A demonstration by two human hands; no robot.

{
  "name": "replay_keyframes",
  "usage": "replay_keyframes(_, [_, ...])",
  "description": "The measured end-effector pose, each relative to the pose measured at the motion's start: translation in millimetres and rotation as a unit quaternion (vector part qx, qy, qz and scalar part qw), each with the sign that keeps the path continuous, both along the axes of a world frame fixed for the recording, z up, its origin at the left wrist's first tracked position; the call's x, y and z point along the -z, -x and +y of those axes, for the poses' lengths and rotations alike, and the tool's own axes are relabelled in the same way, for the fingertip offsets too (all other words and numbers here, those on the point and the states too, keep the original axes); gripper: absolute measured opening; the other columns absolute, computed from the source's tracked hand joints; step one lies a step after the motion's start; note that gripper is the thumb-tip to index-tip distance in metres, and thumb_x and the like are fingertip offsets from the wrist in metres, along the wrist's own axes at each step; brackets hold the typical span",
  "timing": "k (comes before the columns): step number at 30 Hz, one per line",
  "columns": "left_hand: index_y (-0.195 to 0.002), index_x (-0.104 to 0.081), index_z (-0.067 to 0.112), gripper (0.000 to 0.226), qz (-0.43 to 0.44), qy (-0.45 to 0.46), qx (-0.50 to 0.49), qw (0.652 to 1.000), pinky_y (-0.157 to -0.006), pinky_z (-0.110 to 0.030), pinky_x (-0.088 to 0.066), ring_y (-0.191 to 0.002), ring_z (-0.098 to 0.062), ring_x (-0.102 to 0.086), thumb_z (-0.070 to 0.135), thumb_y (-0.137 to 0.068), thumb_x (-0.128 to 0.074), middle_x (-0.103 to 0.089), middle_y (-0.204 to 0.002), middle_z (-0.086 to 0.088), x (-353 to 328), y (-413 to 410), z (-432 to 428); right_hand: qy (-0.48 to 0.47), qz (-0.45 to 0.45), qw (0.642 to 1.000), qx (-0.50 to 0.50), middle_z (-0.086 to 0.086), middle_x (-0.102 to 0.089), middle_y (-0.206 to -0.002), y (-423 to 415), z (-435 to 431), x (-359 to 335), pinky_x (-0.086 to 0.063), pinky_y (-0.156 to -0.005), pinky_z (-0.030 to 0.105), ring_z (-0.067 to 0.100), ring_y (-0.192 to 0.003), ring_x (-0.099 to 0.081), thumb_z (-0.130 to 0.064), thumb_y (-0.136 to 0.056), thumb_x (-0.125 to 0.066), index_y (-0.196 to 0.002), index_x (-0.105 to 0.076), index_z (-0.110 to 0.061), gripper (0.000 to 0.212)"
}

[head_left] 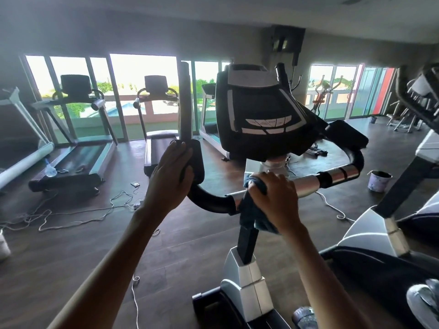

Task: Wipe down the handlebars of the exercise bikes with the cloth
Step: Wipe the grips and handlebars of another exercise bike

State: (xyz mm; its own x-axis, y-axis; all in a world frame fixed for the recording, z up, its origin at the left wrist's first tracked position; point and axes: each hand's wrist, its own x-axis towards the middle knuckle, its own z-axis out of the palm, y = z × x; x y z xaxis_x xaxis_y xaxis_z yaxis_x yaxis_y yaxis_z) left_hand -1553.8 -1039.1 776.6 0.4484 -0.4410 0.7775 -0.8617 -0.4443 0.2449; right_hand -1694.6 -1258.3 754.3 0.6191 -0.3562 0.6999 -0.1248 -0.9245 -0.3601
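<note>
An exercise bike stands right in front of me, its black console (261, 110) above a curved handlebar (332, 178) with silver and black sections. My right hand (273, 198) grips a dark blue cloth (251, 207) wrapped round the silver middle part of the bar, just below the console. The cloth's loose end hangs down over the bike's post. My left hand (171, 172) holds the black padded elbow rest (196, 157) at the left end of the handlebar, fingers curled over its near edge.
A second bike (392, 224) stands close on the right. Treadmills (78, 148) line the windows beyond. White cables (78, 213) trail over the dark floor on the left. A small bucket (379, 180) sits on the floor right of the handlebar.
</note>
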Motion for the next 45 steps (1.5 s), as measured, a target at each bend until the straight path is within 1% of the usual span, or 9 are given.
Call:
replay_keyframes(8, [-0.139, -0.051, 0.002, 0.053, -0.004, -0.027, 0.018, 0.999, -0.115, -0.052, -0.035, -0.148, -0.026, -0.028, 0.032, -0.099, -0.033, -0.043, -0.152, -0.015, 3.0, -13.3, 5.4, 0.156, -0.138, 0.977, -0.049, 0.006, -0.065, -0.114, -2.6, 46.0, 41.3, -0.037, -0.107, 0.044, 0.029, -0.112, -0.055, -0.038, -0.086, -0.059, -0.114, -0.066, -0.015, 0.037])
replay_keyframes(12, [-0.135, -0.053, -0.002, 0.051, 0.003, -0.029, 0.023, 0.999, -0.113, -0.055, -0.036, -0.145, -0.032, -0.031, 0.030, -0.099, -0.034, -0.046, -0.148, -0.019, 4.4, -18.2, 4.4, 0.056, -0.147, 0.987, 0.041, 0.008, -0.066, -0.109, -15.4, 85.8, 35.9, -0.038, -0.105, 0.048, 0.032, -0.110, -0.058, -0.039, -0.091, -0.054, -0.107, -0.066, -0.015, 0.032])
replay_keyframes(18, [-0.138, -0.051, 0.004, 0.054, 0.004, -0.052, 0.009, 0.999, -0.116, -0.048, -0.033, -0.147, -0.025, -0.028, 0.035, -0.098, -0.031, -0.042, -0.151, -0.011, -0.4, -13.6, 7.6, 0.144, -0.126, 0.981, 0.039, 0.008, -0.066, -0.115, -16.7, 85.5, 48.7, -0.040, -0.104, 0.046, 0.030, -0.113, -0.058, -0.051, -0.092, -0.052, -0.119, -0.063, -0.016, 0.046])
replay_keyframes(23, [-0.137, -0.051, 0.003, 0.057, 0.029, -0.046, 0.002, 0.999, -0.110, -0.053, -0.041, -0.146, -0.027, -0.029, 0.036, -0.096, -0.029, -0.041, -0.151, -0.013, 0.5, -15.6, 6.0, 0.049, -0.157, 0.980, 0.109, 0.010, -0.067, -0.111, -35.9, 123.9, 46.2, -0.037, -0.104, 0.047, 0.031, -0.112, -0.058, -0.045, -0.090, -0.058, -0.114, -0.063, -0.015, 0.039])
replay_keyframes(29, [-0.141, -0.050, 0.006, 0.061, 0.013, -0.048, 0.004, 0.999, -0.115, -0.040, -0.030, -0.149, -0.020, -0.026, 0.041, -0.095, -0.030, -0.039, -0.155, -0.009, -2.5, -13.3, 9.5, 0.156, -0.167, 0.973, 0.011, 0.009, -0.066, -0.113, -16.9, 83.4, 47.7, -0.039, -0.105, 0.046, 0.030, -0.111, -0.059, -0.042, -0.091, -0.058, -0.122, -0.059, -0.016, 0.041])
replay_keyframes(34, [-0.136, -0.053, 0.002, 0.056, 0.014, -0.039, 0.009, 0.999, -0.116, -0.046, -0.035, -0.145, -0.026, -0.032, 0.035, -0.095, -0.034, -0.043, -0.151, -0.014, 0.8, -14.4, 6.3, -0.025, -0.199, 0.979, -0.046, 0.012, -0.066, -0.109, -6.5, 27.7, 40.7, -0.044, -0.093, 0.053, 0.035, -0.106, -0.061, -0.029, -0.092, -0.049, -0.113, -0.063, -0.005, 0.035])
replay_keyframes(36, [-0.135, -0.053, 0.003, 0.053, 0.022, -0.024, 0.014, 0.999, -0.110, -0.050, -0.043, -0.142, -0.028, -0.036, 0.033, -0.096, -0.034, -0.044, -0.149, -0.014, 0.6, -10.1, 4.8, -0.015, -0.190, 0.979, -0.068, 0.014, -0.066, -0.106, -6.0, 25.9, 38.4, -0.044, -0.091, 0.054, 0.036, -0.101, -0.061, -0.027, -0.092, -0.048, -0.111, -0.063, -0.003, 0.034])
replay_keyframes(41, [-0.152, -0.035, 0.018, 0.060, 0.029, 0.036, -0.017, 0.999, -0.111, -0.055, -0.039, -0.147, -0.024, -0.031, 0.040, -0.097, -0.038, -0.027, -0.162, -0.004, 29.3, 29.4, 18.3, -0.009, -0.211, 0.965, -0.155, 0.007, -0.061, -0.114, 18.6, 39.6, 38.9, -0.042, -0.094, 0.039, 0.024, -0.107, -0.054, -0.029, -0.092, -0.052, -0.122, -0.052, -0.012, 0.035])
replay_keyframes(45, [-0.148, -0.041, 0.021, 0.058, 0.086, 0.012, -0.079, 0.993, -0.111, -0.037, -0.027, -0.145, -0.020, -0.033, 0.046, -0.096, -0.036, -0.033, -0.159, -0.004, 88.8, 82.6, 58.8, -0.031, -0.199, 0.954, -0.223, -0.005, -0.053, -0.119, 54.6, 68.4, 47.6, -0.038, -0.096, 0.022, 0.011, -0.108, -0.051, -0.035, -0.094, -0.051, -0.125, -0.049, -0.014, 0.037])
